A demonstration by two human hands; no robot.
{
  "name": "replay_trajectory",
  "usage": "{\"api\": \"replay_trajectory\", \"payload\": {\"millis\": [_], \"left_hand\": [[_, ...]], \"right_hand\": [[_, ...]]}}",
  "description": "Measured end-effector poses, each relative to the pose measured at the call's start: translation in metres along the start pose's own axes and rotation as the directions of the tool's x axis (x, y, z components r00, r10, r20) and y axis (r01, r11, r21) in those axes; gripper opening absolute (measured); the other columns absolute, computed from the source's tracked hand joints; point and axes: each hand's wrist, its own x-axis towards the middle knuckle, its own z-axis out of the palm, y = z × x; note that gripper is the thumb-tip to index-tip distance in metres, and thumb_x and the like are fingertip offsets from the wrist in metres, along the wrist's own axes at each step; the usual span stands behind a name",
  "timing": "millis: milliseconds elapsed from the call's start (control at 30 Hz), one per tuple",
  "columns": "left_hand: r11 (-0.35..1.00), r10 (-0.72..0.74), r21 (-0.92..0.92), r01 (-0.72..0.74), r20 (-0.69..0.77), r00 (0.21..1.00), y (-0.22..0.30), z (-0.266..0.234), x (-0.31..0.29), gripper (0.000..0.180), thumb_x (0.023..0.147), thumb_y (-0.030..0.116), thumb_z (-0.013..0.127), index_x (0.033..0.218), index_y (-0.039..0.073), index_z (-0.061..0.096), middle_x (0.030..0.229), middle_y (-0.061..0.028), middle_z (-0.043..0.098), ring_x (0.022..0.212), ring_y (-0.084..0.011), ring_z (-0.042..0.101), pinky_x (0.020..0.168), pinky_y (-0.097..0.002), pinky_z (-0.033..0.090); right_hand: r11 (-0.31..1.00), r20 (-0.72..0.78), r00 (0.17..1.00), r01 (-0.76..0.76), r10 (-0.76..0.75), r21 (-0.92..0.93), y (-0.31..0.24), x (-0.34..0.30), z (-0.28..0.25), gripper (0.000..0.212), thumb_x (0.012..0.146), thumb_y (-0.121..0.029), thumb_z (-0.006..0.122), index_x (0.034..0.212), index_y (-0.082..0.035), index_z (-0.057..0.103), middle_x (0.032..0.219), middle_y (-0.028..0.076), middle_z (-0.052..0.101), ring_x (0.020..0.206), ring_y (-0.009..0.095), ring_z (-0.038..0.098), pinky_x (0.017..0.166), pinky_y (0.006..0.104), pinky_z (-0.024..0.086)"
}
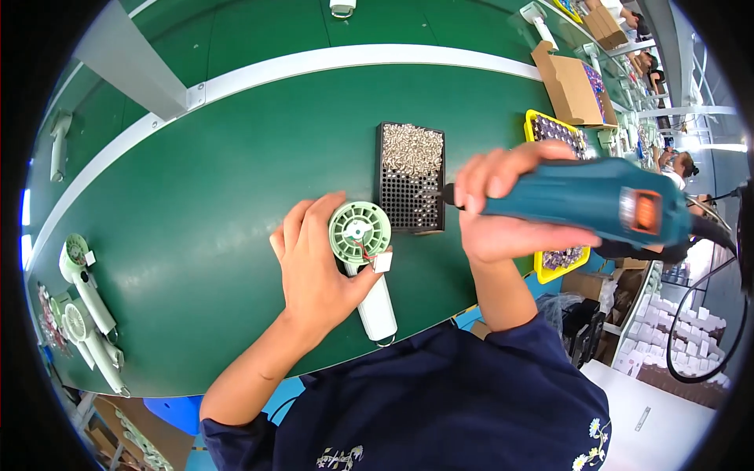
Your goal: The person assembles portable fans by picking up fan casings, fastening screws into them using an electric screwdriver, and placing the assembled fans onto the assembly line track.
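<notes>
My left hand (318, 263) is wrapped round the head of a small handheld fan (377, 310) with a pale green round housing and a white handle. Its handle points toward me, and red wires and a white square piece show at the lower right of the housing. My right hand (503, 200) grips a teal electric screwdriver (581, 196), held level with its tip to the left. That tip is over a black screw tray (410, 216), whose far half is heaped with small silver screws (412, 149); whether it touches a screw I cannot tell.
Several similar fans (86, 290) lie at the left of the green table (212, 188). A yellow tray (550, 271) of small parts is partly hidden behind the screwdriver. An open cardboard box (565, 90) stands at the far right. A black cable (711, 231) trails from the tool.
</notes>
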Motion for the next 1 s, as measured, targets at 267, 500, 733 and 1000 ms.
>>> {"api": "replay_trajectory", "payload": {"millis": [267,500,733,1000], "left_hand": [[1.0,0.011,-0.013,-0.011,0.01,1.0,0.0,-0.003,0.002,0.076,0.064,0.026,0.084,0.126,0.004,0.046,0.116,-0.0105,0.057,0.116,-0.0317,0.047,0.096,-0.0435,0.031],[0.999,0.012,-0.043,-0.012,-0.001,1.0,-0.001,-0.001,0.003,0.073,0.065,0.028,0.082,0.125,0.004,0.046,0.115,-0.0098,0.057,0.115,-0.0314,0.048,0.094,-0.0439,0.031],[0.998,-0.046,-0.048,0.046,-0.005,0.999,-0.001,-0.003,0.003,0.067,0.066,0.028,0.08,0.121,0.005,0.049,0.115,-0.0077,0.056,0.114,-0.0294,0.048,0.093,-0.0429,0.032],[0.997,-0.029,-0.068,0.027,-0.035,0.999,0.0,-0.003,0.003,0.064,0.067,0.028,0.08,0.119,0.006,0.05,0.114,-0.0059,0.056,0.113,-0.0275,0.048,0.092,-0.0422,0.032]], "right_hand": [[0.99,0.393,0.919,-0.061,0.006,0.128,-0.027,0.021,0.037,0.087,0.078,-0.082,0.044,0.134,-0.014,0.04,0.083,0.007,0.053,0.054,0.02,0.051,0.049,0.0355,0.044],[0.99,0.429,0.902,-0.095,0.043,0.1,0.003,0.021,0.042,0.11,0.06,-0.097,0.036,0.134,-0.016,0.042,0.075,0.005,0.053,0.049,0.018,0.051,0.043,0.0344,0.042],[0.994,0.34,0.939,-0.083,0.055,0.068,0.017,0.013,0.056,0.108,0.059,-0.097,0.035,0.128,-0.014,0.045,0.071,0.004,0.052,0.044,0.017,0.047,0.041,0.0329,0.042],[0.997,0.321,0.947,-0.052,0.029,0.063,0.014,0.016,0.061,0.106,0.063,-0.096,0.035,0.129,-0.014,0.044,0.073,0.005,0.054,0.046,0.017,0.049,0.041,0.0331,0.042]]}}
